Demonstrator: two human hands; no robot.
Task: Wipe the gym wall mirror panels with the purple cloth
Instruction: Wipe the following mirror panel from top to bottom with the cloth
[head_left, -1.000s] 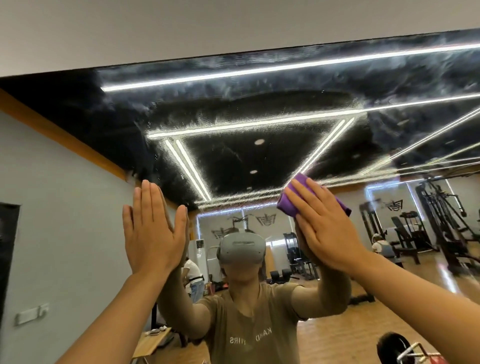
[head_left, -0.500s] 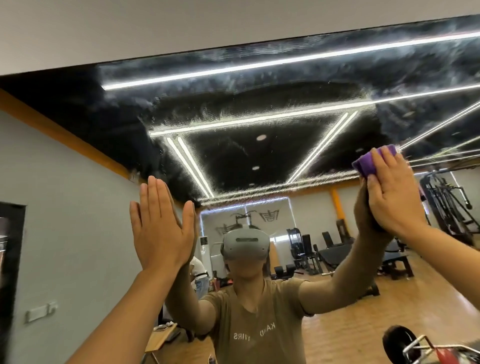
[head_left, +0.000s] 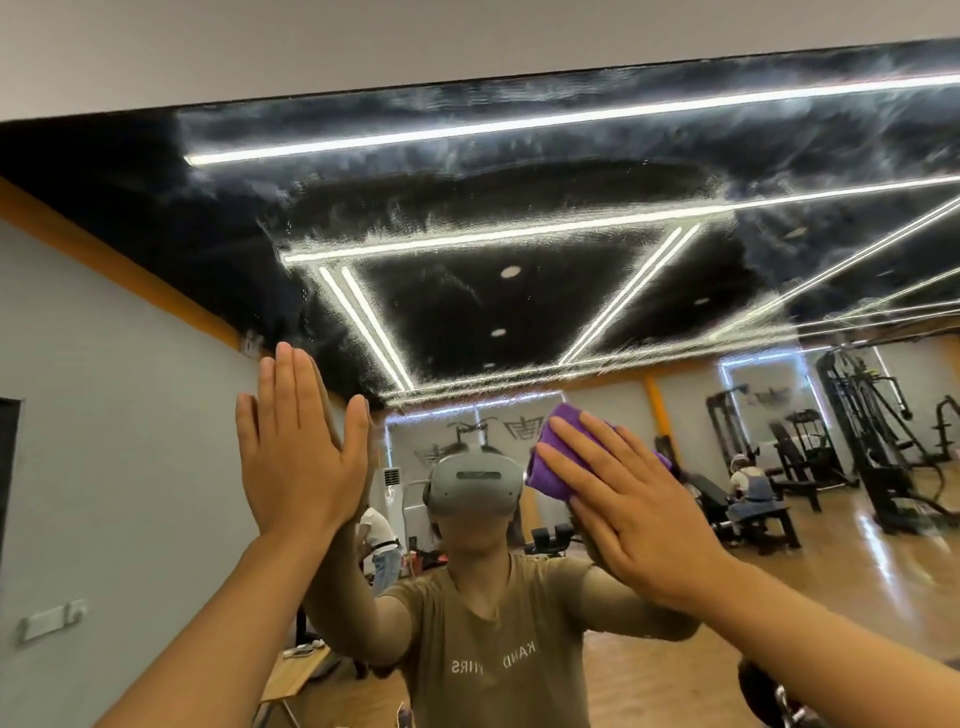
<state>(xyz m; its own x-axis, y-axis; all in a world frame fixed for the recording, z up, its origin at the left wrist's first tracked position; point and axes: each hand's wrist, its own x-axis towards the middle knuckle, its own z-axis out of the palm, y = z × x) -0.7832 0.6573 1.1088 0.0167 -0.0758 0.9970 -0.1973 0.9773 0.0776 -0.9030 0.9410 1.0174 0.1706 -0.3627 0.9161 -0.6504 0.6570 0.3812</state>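
- Left hand: flat against the mirror, fingers straight and close together, pointing up, holding nothing.
- Purple cloth: bunched against the glass right of centre, just beside the reflected headset.
- Right hand: pressing the cloth to the mirror, fingers straight and slightly spread.

Reflected gym interior: weight machines standing on a glossy wood floor; ceiling light strips glowing; a seated person resting on a bench.
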